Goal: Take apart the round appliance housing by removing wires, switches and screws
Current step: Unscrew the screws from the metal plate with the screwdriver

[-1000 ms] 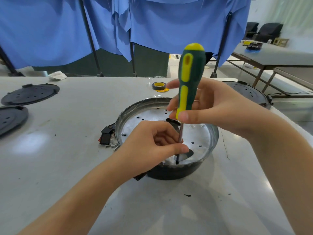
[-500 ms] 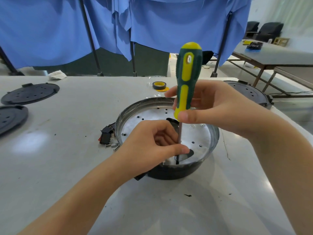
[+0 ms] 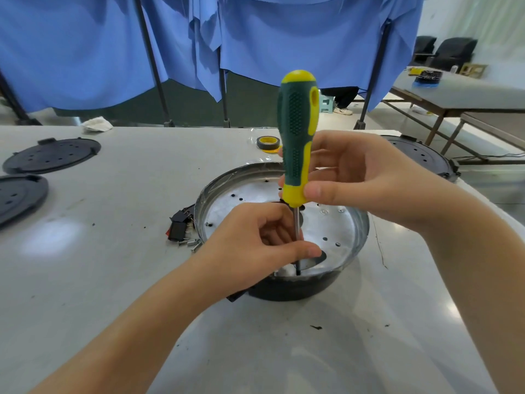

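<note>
Round appliance housing [image 3: 335,268], black outer shell with a shiny perforated metal plate inside, sits open side up on the grey worktable [image 3: 119,280], roughly centre of view.

Right hand [image 3: 360,177] is wrapped around the lower part of a green-and-yellow-handled screwdriver [image 3: 297,137], thumb pressed on the yellow collar. Tool stands near vertical over the housing, shaft running down into the near side of the plate. Tip sits at a dark cutout by the housing's near rim; can't tell whether it's seated in a screw, the left hand blocks that spot.

Left hand [image 3: 255,245] is curled inside the housing at its near-left edge, thumb and fingers pinched around the screwdriver shaft low down.

Just left of the housing, touching or nearly touching its rim: black rocker switches [image 3: 179,226], one with a red face, plus a small pile of loose silver screws [image 3: 190,242].

Behind the housing: roll of black tape with a yellow core [image 3: 268,143]. Far left of the housing: two flat black perforated round covers [image 3: 54,155], one behind the other. Right of the housing, behind the right hand: another round black perforated cover [image 3: 423,157], partly hidden. Small black fragments [image 3: 316,327] on the table in front of the housing.

Blue cloth [image 3: 113,46] hangs on dark poles beyond the table's far edge.
</note>
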The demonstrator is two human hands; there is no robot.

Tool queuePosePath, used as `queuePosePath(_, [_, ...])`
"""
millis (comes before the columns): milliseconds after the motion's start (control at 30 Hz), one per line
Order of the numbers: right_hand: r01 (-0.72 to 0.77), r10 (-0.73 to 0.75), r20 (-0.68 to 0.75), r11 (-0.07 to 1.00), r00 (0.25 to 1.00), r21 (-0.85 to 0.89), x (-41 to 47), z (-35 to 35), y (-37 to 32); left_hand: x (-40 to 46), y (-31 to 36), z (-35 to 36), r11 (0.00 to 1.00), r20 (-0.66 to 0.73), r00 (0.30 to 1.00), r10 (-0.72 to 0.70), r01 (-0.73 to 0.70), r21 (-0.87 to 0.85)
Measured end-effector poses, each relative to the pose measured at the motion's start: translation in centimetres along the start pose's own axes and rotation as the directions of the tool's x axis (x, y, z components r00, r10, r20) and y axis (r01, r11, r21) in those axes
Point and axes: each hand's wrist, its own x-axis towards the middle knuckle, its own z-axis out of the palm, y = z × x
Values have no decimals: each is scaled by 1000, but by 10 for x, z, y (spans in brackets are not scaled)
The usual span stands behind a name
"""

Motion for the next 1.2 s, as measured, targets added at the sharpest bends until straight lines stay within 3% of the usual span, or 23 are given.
queuePosePath(100, [3,-2,34,1000,999,-13,-1,2,0,-1,-1,2,999,-3,1000,9,-9,33])
queuePosePath(233, [23,-27,-92,999,995,-41,2,5,1,-2,0,4,995,-5,1000,27,-27,93])
queuePosePath(333, [-4,5,-42,1000,999,24,-1,0,1,-2,1,4,993,36,999,17,-21,117])
queuePosePath(467, [-15,18,-44,997,999,74,0,-4,3,-1,3,-7,999,126,991,-35,40,-36])
queuePosePath(633, [54,-31,-144,986,989,161,-2,-11,1,2,-1,-13,986,76,996,-45,57,-160])
queuePosePath(800, [53,-38,-316,998,948,41,-2,-16,-1,4,-5,-9,998,43,998,-46,44,41])
queuePosePath(900, [-25,-13,-360,995,933,-99,0,-15,2,8,-4,-11,975,163,979,-123,89,204])
queuePosePath(1000, [-68,7,-337,983,941,-169,4,-9,7,14,0,-11,944,332,917,-221,116,309])
queuePosePath(1200, [-59,-14,-329,975,944,-212,8,-7,14,23,4,-16,894,460,836,-299,76,441])
